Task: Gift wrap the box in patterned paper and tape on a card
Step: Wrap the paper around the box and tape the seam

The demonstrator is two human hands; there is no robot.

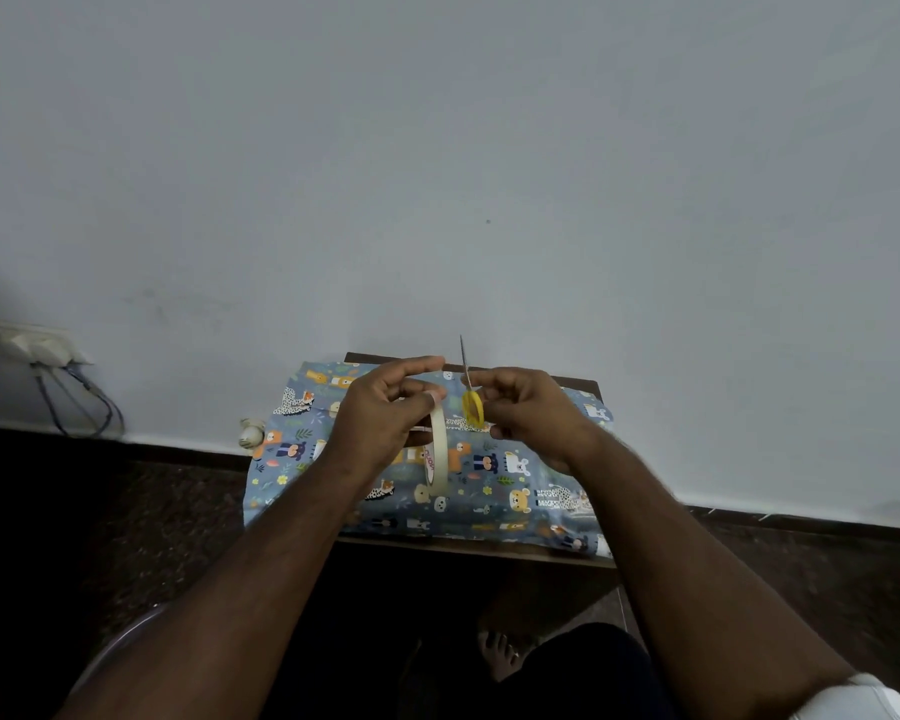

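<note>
- Wrapping paper: blue, printed with cartoon bears, foxes and spotted cats. It lies spread over a small wooden table set against the wall, and covers nearly the whole top. Its left edge hangs past the table's side, and the near right corner curls up a little.
- The paper bulges slightly in the middle. Whether the box sits beneath it, I cannot tell.
- Tape roll: cream-coloured, held upright on edge above the middle of the paper, with red print on its inner core.
- Left hand: raised over the paper, fingers curled through and around the roll. The forefinger and thumb reach toward the right hand and pinch what looks like the pulled end of the tape.
- Right hand: level with the left and just beside it, fingers curled round the yellow handles of a pair of scissors. The blades point up and away toward the wall and look closed or nearly so.
- Both forearms reach forward from the lower corners, bare; a white sleeve edge shows at the right elbow.
- Beyond: pale wall, dark floor, and a wall socket at left with cables hanging from it.
- A small pale object sits by the skirting, just beside the paper's left edge.
- A bare foot shows below the table.
</note>
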